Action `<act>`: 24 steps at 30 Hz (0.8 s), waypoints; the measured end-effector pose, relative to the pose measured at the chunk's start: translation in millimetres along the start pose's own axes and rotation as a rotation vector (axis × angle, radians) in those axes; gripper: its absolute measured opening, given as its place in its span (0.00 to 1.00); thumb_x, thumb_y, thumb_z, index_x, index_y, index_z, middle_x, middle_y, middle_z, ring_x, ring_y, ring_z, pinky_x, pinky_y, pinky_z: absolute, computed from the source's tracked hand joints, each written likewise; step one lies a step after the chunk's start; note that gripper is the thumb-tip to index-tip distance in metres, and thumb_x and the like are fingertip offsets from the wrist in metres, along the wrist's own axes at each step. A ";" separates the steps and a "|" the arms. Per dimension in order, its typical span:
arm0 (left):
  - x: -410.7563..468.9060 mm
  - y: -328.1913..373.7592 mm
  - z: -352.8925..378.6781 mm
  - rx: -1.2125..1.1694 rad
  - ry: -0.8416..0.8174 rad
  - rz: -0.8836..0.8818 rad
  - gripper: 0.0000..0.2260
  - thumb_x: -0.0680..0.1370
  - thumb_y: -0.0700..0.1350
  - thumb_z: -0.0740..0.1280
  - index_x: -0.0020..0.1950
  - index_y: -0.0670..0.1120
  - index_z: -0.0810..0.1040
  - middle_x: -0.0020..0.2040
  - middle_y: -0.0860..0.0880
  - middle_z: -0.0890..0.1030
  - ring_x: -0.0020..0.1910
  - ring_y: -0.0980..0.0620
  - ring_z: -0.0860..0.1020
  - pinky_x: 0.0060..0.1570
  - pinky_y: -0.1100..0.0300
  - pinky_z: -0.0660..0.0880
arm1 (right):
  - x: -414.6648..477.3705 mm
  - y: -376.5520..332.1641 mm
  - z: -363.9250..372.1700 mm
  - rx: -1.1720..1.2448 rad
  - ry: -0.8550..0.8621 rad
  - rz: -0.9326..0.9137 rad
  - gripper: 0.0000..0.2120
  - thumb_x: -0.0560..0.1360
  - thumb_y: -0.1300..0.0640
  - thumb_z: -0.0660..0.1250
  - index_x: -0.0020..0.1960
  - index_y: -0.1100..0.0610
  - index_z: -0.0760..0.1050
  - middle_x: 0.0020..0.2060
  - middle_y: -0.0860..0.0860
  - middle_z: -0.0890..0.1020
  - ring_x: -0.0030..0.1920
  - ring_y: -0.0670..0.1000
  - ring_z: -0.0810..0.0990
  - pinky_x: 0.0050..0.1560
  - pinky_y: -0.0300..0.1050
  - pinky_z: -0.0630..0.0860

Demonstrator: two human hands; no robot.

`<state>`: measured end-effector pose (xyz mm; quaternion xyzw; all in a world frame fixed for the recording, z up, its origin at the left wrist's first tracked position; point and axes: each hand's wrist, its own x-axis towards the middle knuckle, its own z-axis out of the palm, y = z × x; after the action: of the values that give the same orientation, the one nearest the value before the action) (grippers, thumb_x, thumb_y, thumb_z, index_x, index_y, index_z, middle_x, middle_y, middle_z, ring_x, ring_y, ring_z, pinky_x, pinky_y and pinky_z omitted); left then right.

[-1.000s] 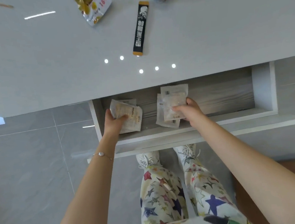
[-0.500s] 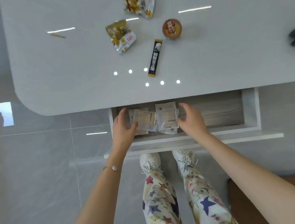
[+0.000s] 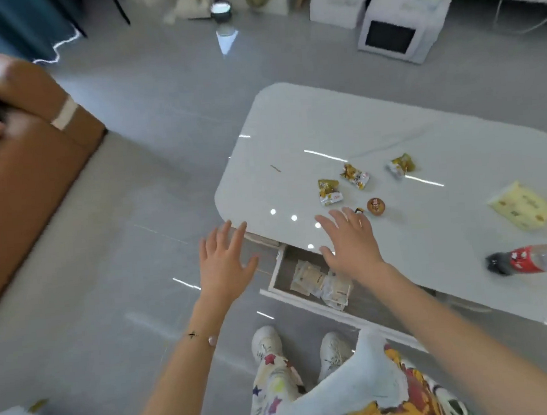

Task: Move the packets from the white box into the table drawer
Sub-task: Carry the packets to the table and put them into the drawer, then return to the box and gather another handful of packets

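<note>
Packets (image 3: 320, 280) lie in the open drawer (image 3: 278, 269), partly hidden by the empty, spread right hand (image 3: 350, 240); left hand (image 3: 226, 263) likewise.

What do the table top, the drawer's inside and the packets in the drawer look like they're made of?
Table top: glossy pale stone or glass, perhaps; it mirrors bright lights. Drawer inside: matt grey board with faint grain, likely laminate. Packets: thin pale film or paper, creased; too blurred to say which.

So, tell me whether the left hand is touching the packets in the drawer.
Apart. The head view shows the left hand open beside the drawer, whose side wall lies between it and the packets.
</note>
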<state>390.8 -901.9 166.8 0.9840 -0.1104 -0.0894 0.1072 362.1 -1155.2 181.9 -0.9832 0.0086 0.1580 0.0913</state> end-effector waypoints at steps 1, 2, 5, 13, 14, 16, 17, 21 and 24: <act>-13.6 -13.1 -17.8 0.003 0.023 -0.035 0.30 0.75 0.63 0.56 0.75 0.53 0.63 0.75 0.44 0.65 0.74 0.39 0.60 0.73 0.41 0.54 | -0.2 -20.7 -15.8 -0.021 0.011 -0.032 0.30 0.78 0.46 0.57 0.77 0.47 0.51 0.76 0.51 0.58 0.76 0.58 0.51 0.74 0.57 0.48; -27.8 -27.1 -34.4 0.003 0.047 -0.074 0.30 0.74 0.64 0.54 0.75 0.53 0.64 0.75 0.45 0.64 0.74 0.39 0.59 0.73 0.42 0.53 | -0.6 -43.4 -28.5 -0.039 0.020 -0.064 0.30 0.78 0.45 0.57 0.77 0.46 0.51 0.76 0.51 0.57 0.76 0.58 0.51 0.74 0.57 0.49; -70.8 -76.2 -68.0 -0.008 0.109 -0.174 0.32 0.73 0.64 0.52 0.74 0.53 0.66 0.74 0.45 0.65 0.74 0.38 0.61 0.72 0.41 0.56 | -0.5 -113.5 -50.4 -0.102 0.044 -0.174 0.30 0.78 0.44 0.57 0.77 0.46 0.51 0.75 0.50 0.59 0.75 0.58 0.54 0.72 0.56 0.53; -190.7 -249.4 -121.9 -0.040 0.218 -0.490 0.33 0.72 0.65 0.51 0.74 0.53 0.66 0.75 0.45 0.64 0.74 0.38 0.61 0.71 0.41 0.56 | 8.2 -331.5 -55.2 -0.189 0.035 -0.477 0.29 0.75 0.47 0.63 0.74 0.50 0.62 0.70 0.51 0.69 0.71 0.58 0.63 0.67 0.53 0.59; -207.0 -270.7 -127.0 -0.042 0.236 -0.526 0.33 0.72 0.65 0.51 0.74 0.53 0.66 0.75 0.45 0.64 0.74 0.37 0.61 0.71 0.41 0.56 | 8.0 -360.0 -51.3 -0.201 0.026 -0.518 0.29 0.74 0.46 0.64 0.73 0.50 0.63 0.69 0.52 0.70 0.70 0.58 0.64 0.67 0.53 0.61; -239.3 -310.1 -135.9 -0.035 0.259 -0.599 0.33 0.73 0.65 0.51 0.75 0.53 0.65 0.75 0.44 0.64 0.74 0.37 0.61 0.71 0.40 0.56 | 6.2 -414.6 -42.5 -0.225 0.010 -0.594 0.30 0.73 0.46 0.65 0.73 0.50 0.64 0.69 0.52 0.71 0.70 0.58 0.65 0.65 0.52 0.62; -254.5 -328.4 -140.0 -0.028 0.267 -0.638 0.33 0.73 0.65 0.51 0.75 0.53 0.64 0.76 0.44 0.63 0.74 0.37 0.60 0.71 0.40 0.56 | 5.1 -440.4 -37.3 -0.234 0.008 -0.631 0.30 0.73 0.46 0.65 0.73 0.50 0.64 0.68 0.52 0.71 0.69 0.58 0.65 0.65 0.52 0.62; -308.5 -385.6 -152.5 -0.058 0.298 -0.806 0.32 0.73 0.64 0.53 0.77 0.55 0.60 0.77 0.46 0.59 0.76 0.39 0.56 0.73 0.42 0.51 | -1.3 -538.0 -18.8 -0.271 0.005 -0.790 0.30 0.75 0.44 0.63 0.74 0.49 0.61 0.69 0.52 0.69 0.70 0.57 0.64 0.65 0.51 0.60; -340.3 -416.3 -156.3 -0.073 0.323 -0.917 0.32 0.74 0.63 0.56 0.77 0.55 0.57 0.78 0.47 0.57 0.76 0.40 0.54 0.73 0.43 0.49 | -4.3 -606.7 -4.7 -0.301 -0.014 -0.913 0.30 0.76 0.43 0.61 0.75 0.49 0.59 0.71 0.52 0.67 0.71 0.57 0.62 0.67 0.51 0.60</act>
<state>177.9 -395.0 272.8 0.9282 0.3557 0.0226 0.1070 387.2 -559.6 294.9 -0.8877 -0.4476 0.1079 0.0080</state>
